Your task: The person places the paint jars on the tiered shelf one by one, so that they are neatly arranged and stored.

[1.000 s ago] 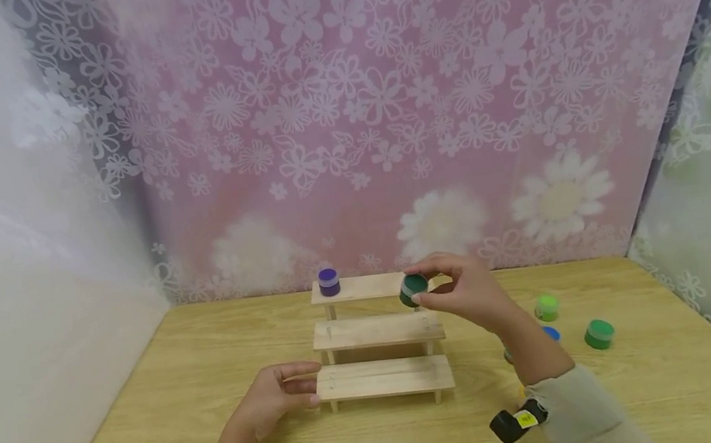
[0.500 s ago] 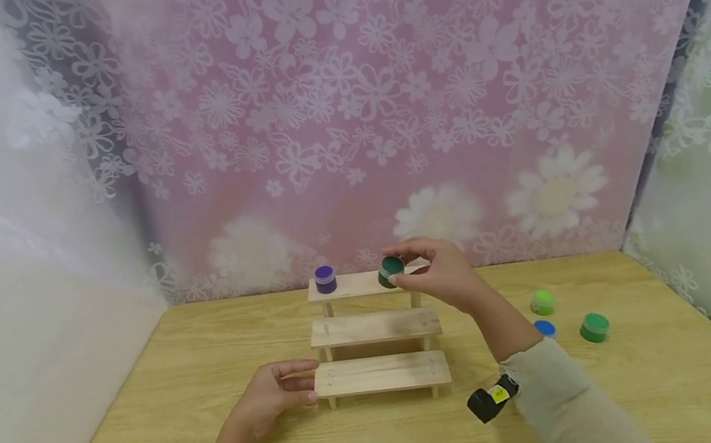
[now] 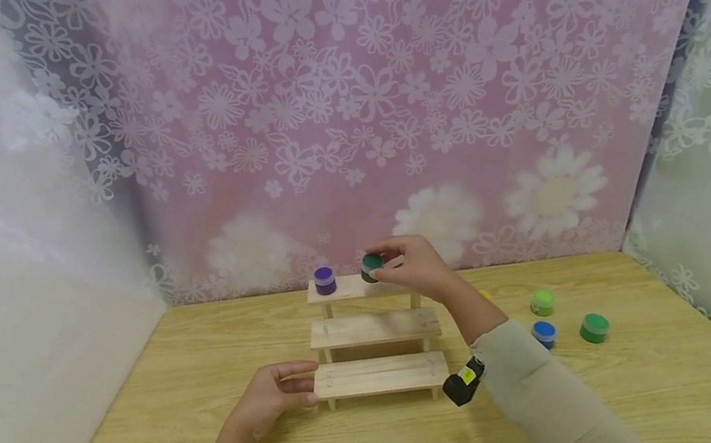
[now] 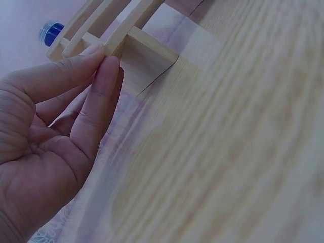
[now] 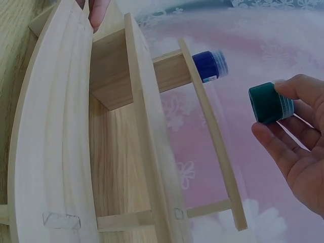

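A three-step wooden display stand [image 3: 381,375] stands on the table. My left hand [image 3: 267,401] pinches the left end of its lowest step between thumb and fingers, as the left wrist view [image 4: 55,126] confirms. My right hand [image 3: 421,267] grips a small dark green paint jar [image 5: 265,103] by its clear-rimmed lid with thumb and fingers. In the right wrist view that jar hangs just off the top step, apart from the wood. A purple paint jar [image 3: 325,281] sits upright at the left end of the top step.
Right of the stand, on the wood-grain table [image 3: 221,346], are a light green jar [image 3: 542,302], a blue jar [image 3: 544,333] and a green jar [image 3: 594,327]. Something yellow [image 3: 485,295] peeks out behind the right forearm. A pink floral backdrop [image 3: 328,140] rises behind.
My right hand has carried the dark green jar leftward along the top step, closer to the purple jar. The left hand has kept its grip on the lowest step.
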The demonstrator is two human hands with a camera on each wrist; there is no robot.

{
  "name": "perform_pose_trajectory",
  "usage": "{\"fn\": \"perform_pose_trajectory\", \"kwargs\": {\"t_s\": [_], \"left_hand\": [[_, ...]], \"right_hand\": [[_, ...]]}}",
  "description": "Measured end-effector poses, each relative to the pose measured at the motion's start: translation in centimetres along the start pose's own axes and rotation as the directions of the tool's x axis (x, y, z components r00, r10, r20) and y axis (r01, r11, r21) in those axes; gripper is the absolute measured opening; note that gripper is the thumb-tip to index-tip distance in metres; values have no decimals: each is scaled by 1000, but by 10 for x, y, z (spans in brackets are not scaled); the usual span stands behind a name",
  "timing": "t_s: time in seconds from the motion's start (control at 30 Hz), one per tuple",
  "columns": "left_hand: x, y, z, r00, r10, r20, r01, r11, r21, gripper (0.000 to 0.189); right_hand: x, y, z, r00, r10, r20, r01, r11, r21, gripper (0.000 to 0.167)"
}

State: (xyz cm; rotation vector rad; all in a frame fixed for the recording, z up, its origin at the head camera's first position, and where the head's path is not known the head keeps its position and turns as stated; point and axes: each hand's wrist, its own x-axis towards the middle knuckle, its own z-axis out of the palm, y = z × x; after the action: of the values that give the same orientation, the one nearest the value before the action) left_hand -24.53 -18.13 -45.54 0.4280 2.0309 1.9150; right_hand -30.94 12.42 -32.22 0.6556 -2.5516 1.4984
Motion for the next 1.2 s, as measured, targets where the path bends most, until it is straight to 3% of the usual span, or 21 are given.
{"fn": "perform_pose_trajectory", "kwargs": {"t_s": [0.27, 0.5, 1.2], "left_hand": [[-3, 2, 2, 1000, -9, 5, 9, 1000, 0, 56], [-3, 1, 3, 1000, -15, 8, 15, 1000, -24, 57], [-3, 5, 1, 1000, -10, 13, 11, 1000, -23, 57]], "right_hand": [[10, 7, 13, 997, 69, 31, -70, 997, 35, 38], [17, 11, 24, 996, 88, 34, -88, 996, -9, 39], [18, 16, 24, 996, 84, 38, -85, 996, 27, 41]]}}
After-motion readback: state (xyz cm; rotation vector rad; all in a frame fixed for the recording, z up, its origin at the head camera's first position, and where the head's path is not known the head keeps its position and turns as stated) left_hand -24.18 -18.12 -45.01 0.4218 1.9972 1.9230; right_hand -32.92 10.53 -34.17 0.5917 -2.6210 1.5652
